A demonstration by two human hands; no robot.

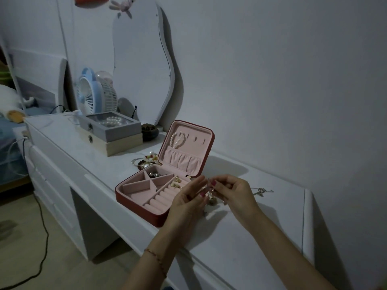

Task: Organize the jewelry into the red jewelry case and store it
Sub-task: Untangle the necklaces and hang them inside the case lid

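The red jewelry case [134, 203] lies open on the white dresser, its pink lining showing. A pearl bracelet [178, 140] hangs inside the raised lid. Gold earrings [175, 183] rest on the ring rolls, and dark jewelry fills a back compartment [156, 174]. Just right of the case, my left hand [188, 203] and my right hand [234, 195] pinch a small dangling earring [210, 193] between their fingertips. A thin chain necklace [261, 190] lies on the dresser beyond my right hand. Loose bracelets and beads [146, 161] sit behind the case.
Two stacked boxes [113, 135], the top one glass-lidded with pearls, stand at the back left. A blue fan [90, 95], a wavy mirror [142, 65] and a dark bowl [149, 130] line the wall. The dresser edge [146, 229] runs in front of me.
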